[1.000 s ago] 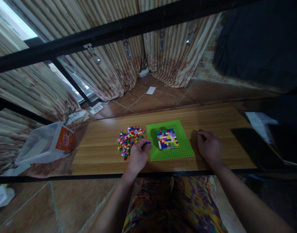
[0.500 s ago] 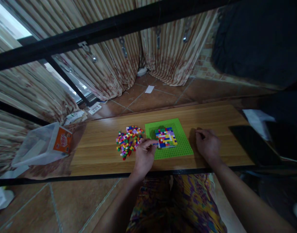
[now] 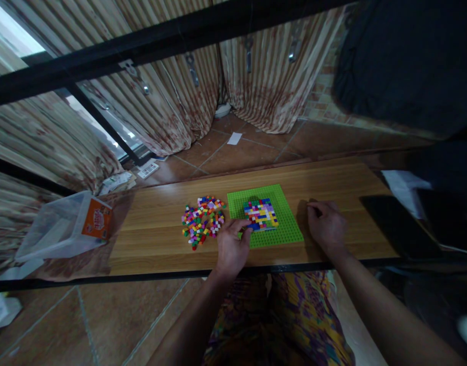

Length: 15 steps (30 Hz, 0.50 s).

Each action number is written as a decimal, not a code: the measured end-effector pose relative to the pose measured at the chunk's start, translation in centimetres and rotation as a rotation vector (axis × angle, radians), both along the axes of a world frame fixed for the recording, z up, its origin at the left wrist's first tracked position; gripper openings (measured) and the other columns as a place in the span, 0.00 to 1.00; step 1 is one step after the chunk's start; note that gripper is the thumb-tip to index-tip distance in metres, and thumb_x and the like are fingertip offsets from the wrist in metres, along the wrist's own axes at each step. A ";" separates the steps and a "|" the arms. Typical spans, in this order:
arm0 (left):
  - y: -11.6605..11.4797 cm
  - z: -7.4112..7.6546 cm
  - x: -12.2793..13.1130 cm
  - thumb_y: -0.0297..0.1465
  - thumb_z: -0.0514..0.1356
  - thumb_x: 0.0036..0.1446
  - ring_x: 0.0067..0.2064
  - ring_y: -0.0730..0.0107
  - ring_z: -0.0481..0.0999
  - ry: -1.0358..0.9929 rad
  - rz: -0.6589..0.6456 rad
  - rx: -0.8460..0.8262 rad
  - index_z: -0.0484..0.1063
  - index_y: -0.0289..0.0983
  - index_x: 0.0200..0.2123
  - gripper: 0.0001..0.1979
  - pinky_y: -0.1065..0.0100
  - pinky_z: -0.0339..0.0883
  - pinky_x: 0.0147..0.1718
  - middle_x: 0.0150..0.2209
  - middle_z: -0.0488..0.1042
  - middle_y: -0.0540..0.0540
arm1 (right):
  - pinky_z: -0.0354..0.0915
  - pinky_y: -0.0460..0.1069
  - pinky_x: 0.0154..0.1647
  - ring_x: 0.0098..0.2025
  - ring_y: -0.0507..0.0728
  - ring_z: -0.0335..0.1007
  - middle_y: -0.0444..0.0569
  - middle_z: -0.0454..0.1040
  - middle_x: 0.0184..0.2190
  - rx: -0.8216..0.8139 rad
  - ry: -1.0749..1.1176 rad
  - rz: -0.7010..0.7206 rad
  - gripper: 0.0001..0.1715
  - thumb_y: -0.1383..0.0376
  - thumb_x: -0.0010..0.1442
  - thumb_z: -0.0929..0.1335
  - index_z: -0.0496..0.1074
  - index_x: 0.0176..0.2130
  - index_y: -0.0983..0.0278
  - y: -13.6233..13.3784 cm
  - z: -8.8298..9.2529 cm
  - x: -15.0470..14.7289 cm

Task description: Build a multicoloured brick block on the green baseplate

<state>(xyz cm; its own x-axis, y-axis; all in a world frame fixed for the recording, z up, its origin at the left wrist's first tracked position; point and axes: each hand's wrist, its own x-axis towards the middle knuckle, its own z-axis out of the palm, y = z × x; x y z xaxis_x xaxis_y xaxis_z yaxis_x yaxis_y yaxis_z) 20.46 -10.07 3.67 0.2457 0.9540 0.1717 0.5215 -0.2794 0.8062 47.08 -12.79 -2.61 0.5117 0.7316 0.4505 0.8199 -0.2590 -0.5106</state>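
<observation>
A square green studded baseplate (image 3: 284, 234) lies on the wooden table. On it sits a flat block of many-coloured toy bricks (image 3: 263, 213). My left hand (image 3: 233, 244) is at the block's near left corner, thumb and forefinger closed on a small blue brick (image 3: 251, 226) that touches the block there; the fingers partly cover it. A loose pile of small coloured bricks (image 3: 197, 223) is spread just left of the baseplate. To the right of the baseplate my right hand (image 3: 327, 226) rests on the table with its fingers curled in, apart from the bricks.
A clear plastic bin (image 3: 54, 229) with an orange label stands at the table's left end. A dark flat object (image 3: 399, 226) lies at the right end. A black metal bar (image 3: 149, 53) crosses above, before striped curtains (image 3: 168, 107). White paper (image 3: 234, 138) lies on the tiled floor.
My left hand has moved slightly right, bringing the small blue brick onto the block's near left corner. My right hand has stayed in place.
</observation>
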 end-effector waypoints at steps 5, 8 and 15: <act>-0.1 0.2 0.0 0.27 0.60 0.59 0.42 0.67 0.77 0.059 -0.003 0.041 0.78 0.40 0.40 0.08 0.64 0.70 0.44 0.39 0.79 0.46 | 0.66 0.53 0.39 0.37 0.60 0.72 0.55 0.77 0.35 0.008 -0.006 0.002 0.20 0.57 0.62 0.62 0.78 0.37 0.65 0.0 0.0 0.0; 0.2 0.3 -0.3 0.26 0.60 0.58 0.42 0.67 0.77 0.068 0.014 0.040 0.78 0.40 0.40 0.08 0.65 0.70 0.44 0.39 0.79 0.47 | 0.66 0.53 0.39 0.36 0.60 0.72 0.55 0.77 0.35 0.005 -0.010 -0.005 0.20 0.57 0.62 0.62 0.79 0.37 0.65 0.0 -0.1 0.0; 0.3 0.6 -0.6 0.27 0.59 0.59 0.42 0.66 0.77 0.071 0.004 0.059 0.78 0.40 0.39 0.08 0.64 0.70 0.44 0.39 0.79 0.47 | 0.66 0.53 0.40 0.37 0.60 0.72 0.55 0.77 0.35 0.005 -0.017 0.003 0.19 0.58 0.62 0.62 0.78 0.36 0.65 0.0 0.0 0.0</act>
